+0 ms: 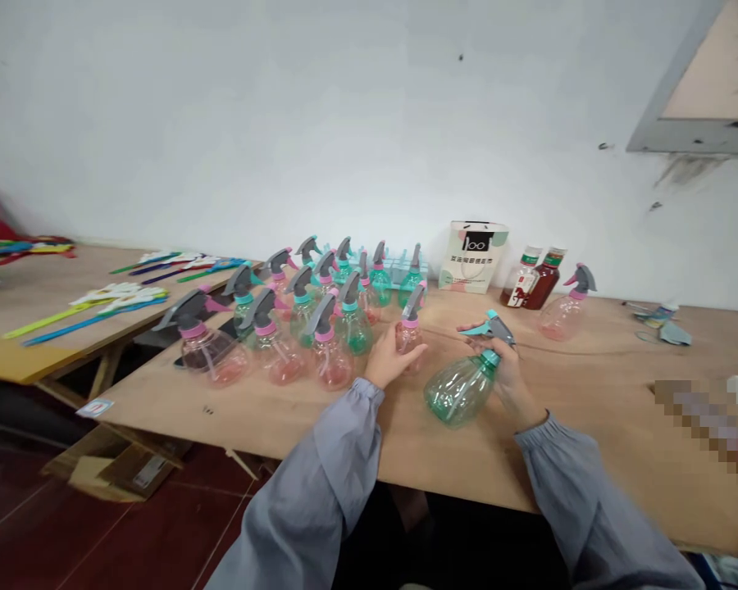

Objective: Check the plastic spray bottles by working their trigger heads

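My left hand (392, 354) is wrapped round the body of a pink spray bottle (409, 334) that stands upright on the wooden table, the thumb across its front. In my right hand (509, 373) a green spray bottle (458, 392) is gripped by its neck and grey-and-teal trigger head. This bottle is tilted, its base towards the left. Left of my left hand stand several more spray bottles in rows, among them a pink one (332, 365) and a green one (354, 328). They have grey heads with pink or teal collars. Some fingers of both hands are hidden.
Along the wall stand a printed paper bag (471, 266), two red-brown bottles (544, 279) and a lone pink spray bottle (562, 318). A teal rack (399, 270) is behind the rows. Colourful hand-shaped items (123, 299) lie on the left table. A cardboard box (129, 471) is below.
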`<state>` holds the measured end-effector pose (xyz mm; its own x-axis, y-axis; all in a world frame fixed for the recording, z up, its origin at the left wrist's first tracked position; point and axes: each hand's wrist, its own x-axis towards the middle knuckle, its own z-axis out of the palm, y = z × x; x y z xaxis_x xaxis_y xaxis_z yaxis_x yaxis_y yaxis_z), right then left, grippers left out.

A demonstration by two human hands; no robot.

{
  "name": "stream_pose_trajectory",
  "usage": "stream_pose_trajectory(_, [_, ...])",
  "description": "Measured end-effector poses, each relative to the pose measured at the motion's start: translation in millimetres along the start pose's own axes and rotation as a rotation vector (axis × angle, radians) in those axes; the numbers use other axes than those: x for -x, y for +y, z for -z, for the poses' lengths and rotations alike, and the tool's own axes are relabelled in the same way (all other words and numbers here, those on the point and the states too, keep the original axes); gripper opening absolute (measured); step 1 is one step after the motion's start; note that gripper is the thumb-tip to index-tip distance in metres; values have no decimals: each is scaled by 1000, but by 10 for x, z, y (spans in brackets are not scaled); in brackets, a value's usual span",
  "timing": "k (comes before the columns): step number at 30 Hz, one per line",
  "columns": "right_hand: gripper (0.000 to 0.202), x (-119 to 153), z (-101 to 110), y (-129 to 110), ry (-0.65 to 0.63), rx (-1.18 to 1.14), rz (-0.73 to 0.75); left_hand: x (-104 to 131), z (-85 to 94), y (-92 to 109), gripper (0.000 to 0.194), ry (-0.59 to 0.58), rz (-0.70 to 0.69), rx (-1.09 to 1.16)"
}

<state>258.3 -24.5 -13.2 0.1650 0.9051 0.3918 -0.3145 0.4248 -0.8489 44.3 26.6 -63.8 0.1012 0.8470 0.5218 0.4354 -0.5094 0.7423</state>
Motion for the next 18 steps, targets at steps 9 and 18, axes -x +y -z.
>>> stream_pose_trajectory(9, [31, -118, 183, -51, 153, 45, -14, -2, 14, -4, 69, -17, 14, -8])
stream_pose_trajectory(18, [38, -247, 1364, -671, 601, 784, 170, -21, -7, -39, 68, -8, 3, 5])
